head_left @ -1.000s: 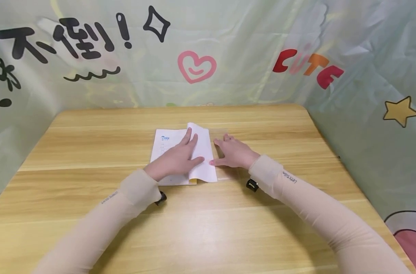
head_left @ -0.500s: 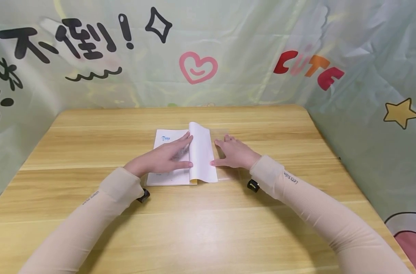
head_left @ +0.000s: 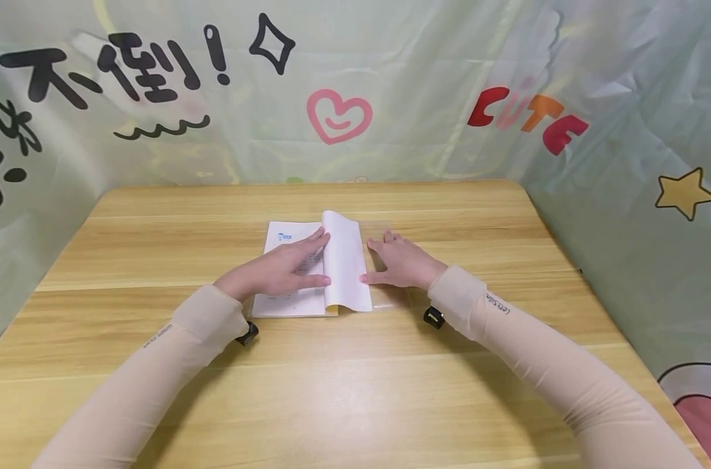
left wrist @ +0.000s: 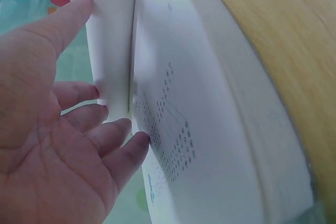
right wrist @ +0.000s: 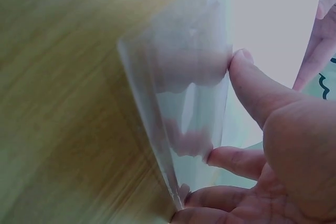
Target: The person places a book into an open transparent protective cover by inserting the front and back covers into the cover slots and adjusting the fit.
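An open book [head_left: 293,304] with printed white pages lies on the table. Its white cover leaf [head_left: 349,260] bends over to the right, curving up near the spine. Beyond that leaf's right edge sticks out a clear plastic book cover [right wrist: 173,98]. My left hand [head_left: 276,268] reaches across the printed page, fingers extended, thumb and fingertips touching the curved fold of the leaf. At the opposite edge my right hand [head_left: 404,262] has its fingers spread. Its thumb rests at the leaf's edge and its other fingertips touch the plastic.
The book lies near the middle of the wooden table [head_left: 355,384]. A printed fabric backdrop [head_left: 414,58] stands behind the table and along its sides. Each wrist wears a black strap piece.
My left hand has drawn back leftward from the top of the bent leaf to its fold, then stayed there. The right hand has kept its place.
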Action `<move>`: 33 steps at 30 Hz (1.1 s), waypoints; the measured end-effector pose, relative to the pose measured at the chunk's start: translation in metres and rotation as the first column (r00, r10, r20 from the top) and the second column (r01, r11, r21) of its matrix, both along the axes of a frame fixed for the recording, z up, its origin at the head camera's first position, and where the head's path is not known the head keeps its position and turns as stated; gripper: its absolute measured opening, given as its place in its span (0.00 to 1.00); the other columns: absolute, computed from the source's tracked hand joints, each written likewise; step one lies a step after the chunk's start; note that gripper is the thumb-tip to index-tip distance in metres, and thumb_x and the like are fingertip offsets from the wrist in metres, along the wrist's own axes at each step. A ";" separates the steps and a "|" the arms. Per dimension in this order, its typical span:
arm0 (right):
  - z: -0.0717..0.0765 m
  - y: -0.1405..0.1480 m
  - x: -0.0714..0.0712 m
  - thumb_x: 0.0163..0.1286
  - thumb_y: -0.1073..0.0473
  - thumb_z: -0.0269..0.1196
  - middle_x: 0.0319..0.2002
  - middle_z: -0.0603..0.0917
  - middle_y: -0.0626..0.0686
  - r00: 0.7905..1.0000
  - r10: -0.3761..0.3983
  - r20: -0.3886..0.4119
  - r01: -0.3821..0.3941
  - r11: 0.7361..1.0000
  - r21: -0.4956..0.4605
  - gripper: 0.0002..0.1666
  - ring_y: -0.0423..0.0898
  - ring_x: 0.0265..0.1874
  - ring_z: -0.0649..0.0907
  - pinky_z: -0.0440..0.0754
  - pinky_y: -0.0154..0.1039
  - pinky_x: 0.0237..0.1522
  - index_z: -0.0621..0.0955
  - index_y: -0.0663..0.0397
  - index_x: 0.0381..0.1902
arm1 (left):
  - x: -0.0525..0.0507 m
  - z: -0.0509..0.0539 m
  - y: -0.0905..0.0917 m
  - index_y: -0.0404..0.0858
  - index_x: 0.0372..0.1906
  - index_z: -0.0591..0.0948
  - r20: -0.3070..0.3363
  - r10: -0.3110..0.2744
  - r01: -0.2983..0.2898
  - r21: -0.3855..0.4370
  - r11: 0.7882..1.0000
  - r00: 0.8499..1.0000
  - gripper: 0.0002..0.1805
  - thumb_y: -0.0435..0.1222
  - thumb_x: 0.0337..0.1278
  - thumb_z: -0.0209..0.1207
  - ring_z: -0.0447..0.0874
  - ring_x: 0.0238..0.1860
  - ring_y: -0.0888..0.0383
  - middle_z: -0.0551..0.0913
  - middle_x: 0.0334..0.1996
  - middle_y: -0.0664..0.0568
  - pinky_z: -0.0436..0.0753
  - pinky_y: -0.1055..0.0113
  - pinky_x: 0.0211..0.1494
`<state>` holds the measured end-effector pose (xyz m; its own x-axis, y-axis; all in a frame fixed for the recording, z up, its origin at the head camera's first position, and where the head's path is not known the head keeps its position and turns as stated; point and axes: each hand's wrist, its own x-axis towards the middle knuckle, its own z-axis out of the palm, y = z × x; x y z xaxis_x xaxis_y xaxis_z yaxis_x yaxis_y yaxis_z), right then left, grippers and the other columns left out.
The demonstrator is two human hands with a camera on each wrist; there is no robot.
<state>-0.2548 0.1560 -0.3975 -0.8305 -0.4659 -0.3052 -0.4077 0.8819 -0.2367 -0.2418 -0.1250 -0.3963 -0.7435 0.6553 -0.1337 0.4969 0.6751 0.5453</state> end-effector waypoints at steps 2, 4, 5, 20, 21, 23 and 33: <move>0.001 0.001 -0.001 0.75 0.31 0.65 0.80 0.57 0.81 1.000 0.006 0.000 -0.006 1.000 0.002 0.56 0.78 0.80 0.62 0.62 0.67 0.82 0.62 0.62 0.84 | 0.000 0.001 0.001 0.37 0.88 0.51 0.002 -0.001 0.001 -0.004 1.000 1.000 0.52 0.56 0.74 0.64 0.49 0.88 0.42 0.44 0.89 0.44 0.56 0.44 0.89; 0.001 0.001 -0.002 0.75 0.30 0.65 0.80 0.57 0.81 1.000 0.010 0.006 -0.010 1.000 0.004 0.56 0.77 0.80 0.62 0.63 0.67 0.81 0.62 0.62 0.84 | -0.001 0.002 0.002 0.37 0.88 0.51 0.005 0.000 0.000 -0.006 1.000 1.000 0.52 0.56 0.74 0.64 0.48 0.88 0.42 0.44 0.89 0.43 0.56 0.44 0.89; 0.002 0.002 -0.002 0.75 0.30 0.65 0.80 0.57 0.81 1.000 0.010 0.011 -0.010 1.000 0.005 0.57 0.77 0.80 0.62 0.64 0.68 0.81 0.62 0.61 0.84 | -0.001 0.002 0.002 0.38 0.88 0.51 0.007 0.002 -0.001 -0.008 1.000 1.000 0.52 0.56 0.74 0.64 0.48 0.88 0.42 0.44 0.89 0.43 0.56 0.44 0.89; 0.006 0.004 -0.005 0.75 0.29 0.64 0.83 0.53 0.78 0.997 -0.011 0.074 0.010 1.000 0.013 0.58 0.73 0.83 0.58 0.62 0.68 0.81 0.57 0.56 0.86 | -0.001 0.005 0.008 0.38 0.88 0.52 0.031 0.021 -0.020 -0.020 1.000 0.999 0.52 0.56 0.73 0.64 0.48 0.89 0.44 0.43 0.89 0.45 0.55 0.46 0.89; 0.007 0.004 -0.005 0.75 0.29 0.63 0.83 0.53 0.78 0.997 -0.014 0.077 0.013 1.000 0.016 0.58 0.73 0.84 0.57 0.62 0.69 0.81 0.57 0.55 0.87 | -0.001 0.005 0.008 0.38 0.88 0.52 0.030 0.022 -0.021 -0.018 1.000 0.999 0.52 0.56 0.73 0.64 0.48 0.89 0.44 0.43 0.89 0.45 0.55 0.46 0.89; 0.007 0.005 -0.005 0.75 0.28 0.63 0.83 0.52 0.77 0.996 -0.017 0.082 0.016 1.000 0.017 0.58 0.73 0.84 0.57 0.62 0.69 0.81 0.56 0.54 0.87 | -0.001 0.006 0.009 0.37 0.87 0.52 0.028 0.023 -0.023 -0.015 1.000 0.999 0.52 0.56 0.73 0.64 0.48 0.89 0.44 0.43 0.89 0.45 0.55 0.46 0.89; 0.008 0.005 -0.005 0.76 0.29 0.63 0.84 0.50 0.77 0.994 -0.026 0.107 0.026 1.000 0.007 0.58 0.73 0.84 0.55 0.60 0.70 0.82 0.54 0.53 0.88 | 0.002 0.004 0.016 0.38 0.88 0.50 0.031 0.036 -0.036 -0.012 0.999 0.999 0.53 0.57 0.74 0.64 0.48 0.88 0.42 0.41 0.89 0.45 0.56 0.45 0.89</move>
